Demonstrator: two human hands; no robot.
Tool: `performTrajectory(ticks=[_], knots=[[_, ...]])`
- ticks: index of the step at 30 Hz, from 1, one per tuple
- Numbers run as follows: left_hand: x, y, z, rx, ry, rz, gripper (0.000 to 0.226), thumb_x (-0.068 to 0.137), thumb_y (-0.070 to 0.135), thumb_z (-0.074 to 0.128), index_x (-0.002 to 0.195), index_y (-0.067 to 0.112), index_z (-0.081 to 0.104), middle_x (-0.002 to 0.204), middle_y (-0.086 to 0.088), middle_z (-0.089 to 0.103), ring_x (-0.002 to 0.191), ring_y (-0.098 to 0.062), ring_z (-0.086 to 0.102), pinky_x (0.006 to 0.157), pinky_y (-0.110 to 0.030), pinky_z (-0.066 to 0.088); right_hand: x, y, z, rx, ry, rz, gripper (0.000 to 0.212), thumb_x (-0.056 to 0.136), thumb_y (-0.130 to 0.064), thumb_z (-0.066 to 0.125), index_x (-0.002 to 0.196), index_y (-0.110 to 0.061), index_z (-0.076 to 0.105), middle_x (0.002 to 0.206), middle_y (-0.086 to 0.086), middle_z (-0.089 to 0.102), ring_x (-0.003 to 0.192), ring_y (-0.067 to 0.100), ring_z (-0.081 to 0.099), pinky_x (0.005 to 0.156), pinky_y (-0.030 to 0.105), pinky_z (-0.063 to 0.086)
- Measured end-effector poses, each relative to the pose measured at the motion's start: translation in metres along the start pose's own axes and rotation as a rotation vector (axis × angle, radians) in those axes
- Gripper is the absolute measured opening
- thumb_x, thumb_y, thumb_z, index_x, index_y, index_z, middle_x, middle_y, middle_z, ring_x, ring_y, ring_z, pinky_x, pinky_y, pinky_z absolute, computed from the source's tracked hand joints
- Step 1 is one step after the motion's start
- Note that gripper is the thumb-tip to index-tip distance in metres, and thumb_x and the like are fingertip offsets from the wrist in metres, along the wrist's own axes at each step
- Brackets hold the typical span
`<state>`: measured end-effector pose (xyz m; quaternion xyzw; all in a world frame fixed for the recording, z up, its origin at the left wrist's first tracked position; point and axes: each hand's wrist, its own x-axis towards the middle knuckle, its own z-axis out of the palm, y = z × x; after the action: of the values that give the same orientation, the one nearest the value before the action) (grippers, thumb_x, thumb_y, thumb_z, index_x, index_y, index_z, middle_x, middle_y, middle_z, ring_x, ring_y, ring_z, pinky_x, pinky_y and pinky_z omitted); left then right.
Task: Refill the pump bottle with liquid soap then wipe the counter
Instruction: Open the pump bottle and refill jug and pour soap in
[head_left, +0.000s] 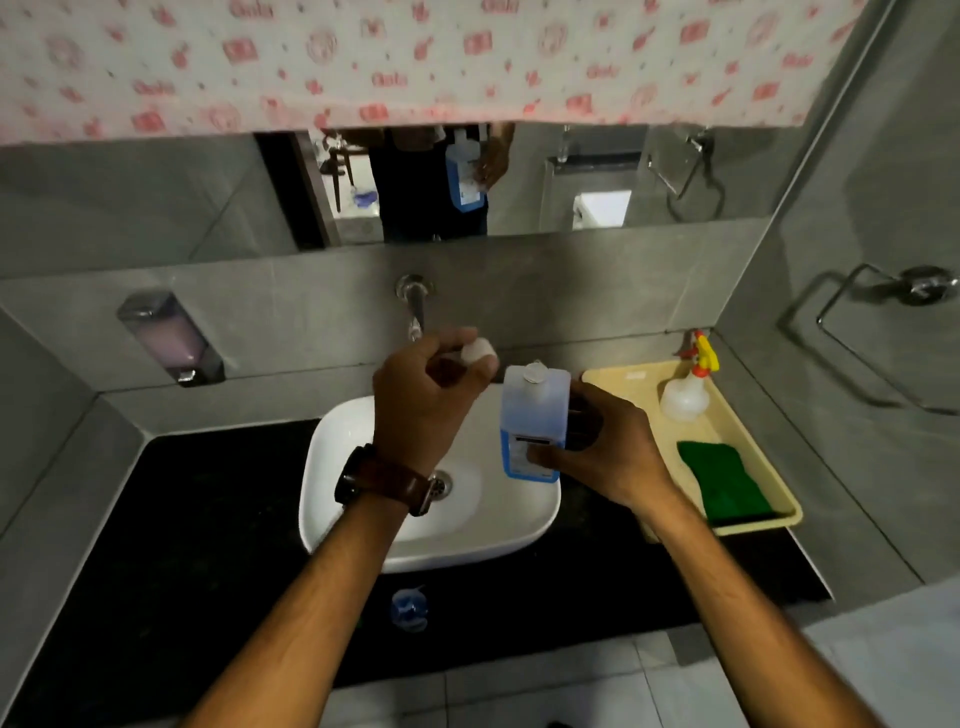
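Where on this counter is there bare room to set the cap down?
The black counter left of the sink is bare. In front of the sink lies a small blue object. The right side is crowded: tray with spray bottle and green cloth.

The black stone-like worktop (208, 519) looked dull and faintly speckled. The white oval basin (519, 525) was smooth, glossy ceramic. The translucent blue plastic soap bottle (535, 410) had a paper label. The cream plastic tray (748, 467) looked matt; the green scouring pad (722, 483) rough. The wall tap (413, 301) was shiny metal.
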<state>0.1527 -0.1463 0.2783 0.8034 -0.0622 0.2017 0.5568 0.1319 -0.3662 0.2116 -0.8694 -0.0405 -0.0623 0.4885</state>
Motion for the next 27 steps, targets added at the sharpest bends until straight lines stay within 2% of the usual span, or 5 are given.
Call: performTrajectory(ticks=[6, 11, 14, 18, 27], knots=[[-0.094, -0.107, 0.04, 0.431, -0.333, -0.153, 0.022, 0.082, 0.033, 0.076, 0.103, 0.026, 0.075, 0.096, 0.004, 0.076, 0.075, -0.013, 0.073, 0.074, -0.025, 0.057, -0.045, 0.08, 0.025, 0.11, -0.149, 0.157, 0.075, 0.056, -0.028, 0.102, 0.121, -0.041, 0.066, 0.112, -0.035, 0.069, 0.101, -0.012, 0.067, 0.078, 0.005, 0.051], [-0.169, -0.187, 0.075, 0.833, -0.683, -0.305, 0.023, 0.089, 0.037, 0.062, 0.107, 0.023, 0.068, 0.113, -0.005, 0.067, 0.098, -0.032, 0.069, 0.076, -0.038, 0.055, -0.083, 0.136, 0.058, 0.08, -0.199, 0.238, 0.076, 0.057, -0.042, 0.1, 0.124, -0.046, 0.065, 0.119, -0.031, 0.069, 0.111, -0.009, 0.064, 0.085, 0.011, 0.051], [-0.189, -0.223, 0.095, 0.801, -0.725, -0.384, 0.022, 0.091, 0.029, 0.063, 0.111, 0.023, 0.07, 0.121, -0.007, 0.067, 0.102, -0.034, 0.068, 0.081, -0.04, 0.056, -0.096, 0.175, 0.078, 0.091, -0.205, 0.333, 0.075, 0.057, -0.042, 0.099, 0.125, -0.04, 0.066, 0.117, -0.022, 0.072, 0.11, -0.006, 0.066, 0.087, 0.02, 0.057], [-0.195, -0.247, 0.106, 0.841, -0.769, -0.427, 0.02, 0.093, 0.023, 0.057, 0.108, 0.018, 0.07, 0.117, -0.013, 0.068, 0.102, -0.037, 0.068, 0.082, -0.041, 0.056, -0.109, 0.201, 0.095, 0.08, -0.209, 0.394, 0.075, 0.056, -0.043, 0.095, 0.122, -0.048, 0.059, 0.112, -0.029, 0.067, 0.104, -0.012, 0.064, 0.082, 0.003, 0.047], [-0.203, -0.264, 0.116, 0.903, -0.85, -0.431, 0.025, 0.098, 0.016, 0.047, 0.113, 0.012, 0.067, 0.119, -0.017, 0.066, 0.105, -0.039, 0.066, 0.086, -0.043, 0.056, -0.113, 0.225, 0.118, 0.062, -0.18, 0.399, 0.075, 0.067, -0.017, 0.096, 0.133, -0.02, 0.061, 0.117, -0.012, 0.066, 0.112, 0.009, 0.063, 0.085, 0.001, 0.045]])
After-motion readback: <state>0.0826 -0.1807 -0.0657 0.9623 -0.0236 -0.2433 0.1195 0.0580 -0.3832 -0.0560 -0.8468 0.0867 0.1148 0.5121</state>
